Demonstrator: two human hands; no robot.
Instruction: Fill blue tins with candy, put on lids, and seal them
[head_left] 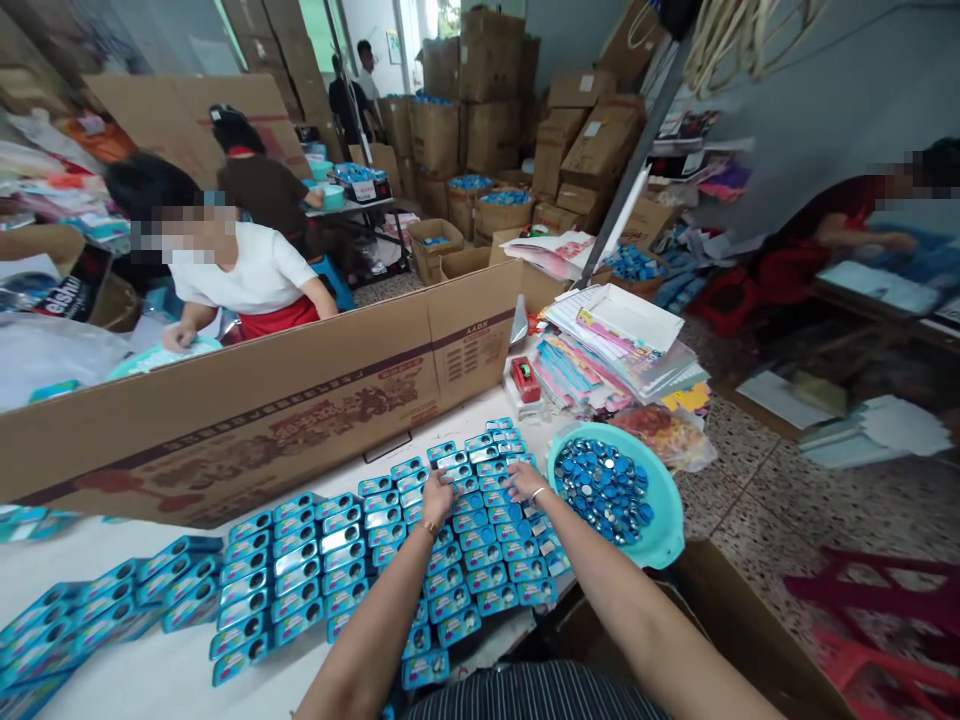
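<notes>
Stacked brown cartons (487, 90) are seen filling the back of a crowded workroom, far behind the white table (150, 670) on which everything in hand is laid. Along the far edge of that table a long flattened cardboard sheet (247, 400) is stood on its edge as a wall, and behind it a person in a white top (240, 270) is bent over other work. At the right end of the table, beyond the cardboard sheet's end, a pile of printed paper sheets (622, 345) is heaped, with a small red tape dispenser (525, 380) just beside it. Nearer the table's front right corner a turquoise bowl (664, 535) is set, filled with small round blue caps (604, 485). Most of the table's middle is covered by rows of small blue tins (330, 555), laid flat and packed side by side, touching one another. Both hands are placed on the far rows of these tins, just beside the bowl. The left hand (437, 497) is rested with fingers spread and flat on the tins, nothing being clasped. The right hand (525, 483) is laid likewise, fingers apart and pressed lightly on the tins, with a thin bracelet (538, 493) worn at the wrist.
</notes>
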